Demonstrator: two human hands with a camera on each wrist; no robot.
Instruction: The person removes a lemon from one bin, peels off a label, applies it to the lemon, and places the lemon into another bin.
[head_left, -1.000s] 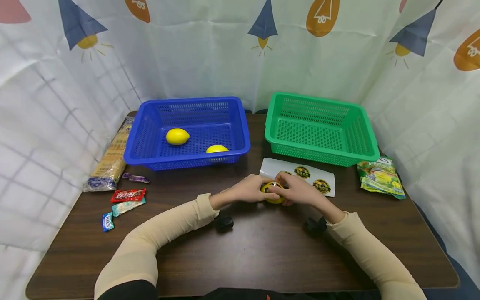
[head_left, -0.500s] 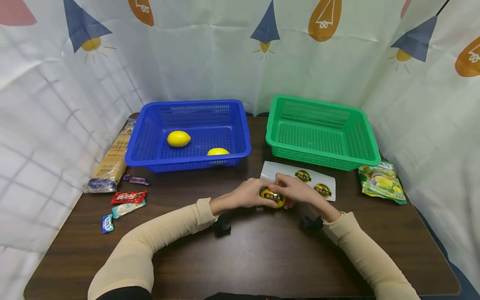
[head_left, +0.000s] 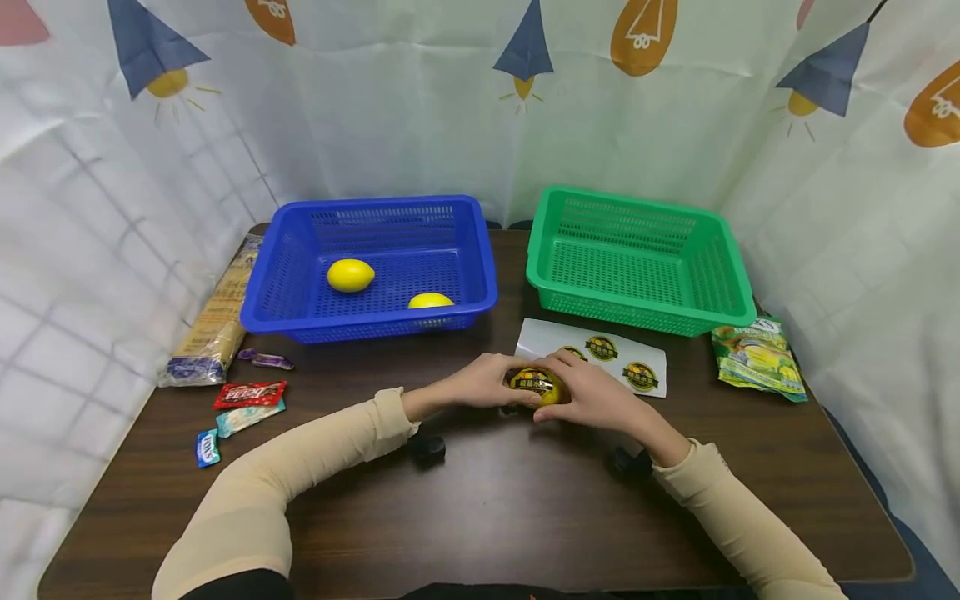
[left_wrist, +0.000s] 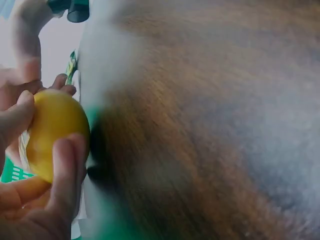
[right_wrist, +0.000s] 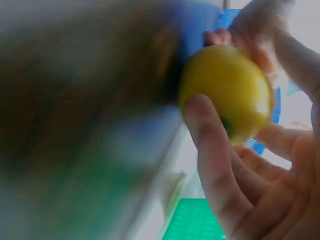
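Round black-and-gold sticker now faces up on the small yellow lemon point(head_left: 534, 385); left hand point(head_left: 482, 382) and right hand point(head_left: 592, 392) fingers clamped around it, mid-table. White sticker sheet point(head_left: 592, 357) just beyond; blue plastic basket point(head_left: 367, 265) far left, green plastic basket point(head_left: 637, 258) far right.

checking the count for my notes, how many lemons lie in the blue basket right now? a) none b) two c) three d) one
b: two lemons lie in the blue basket; a third lemon is gripped by both hands over the table.
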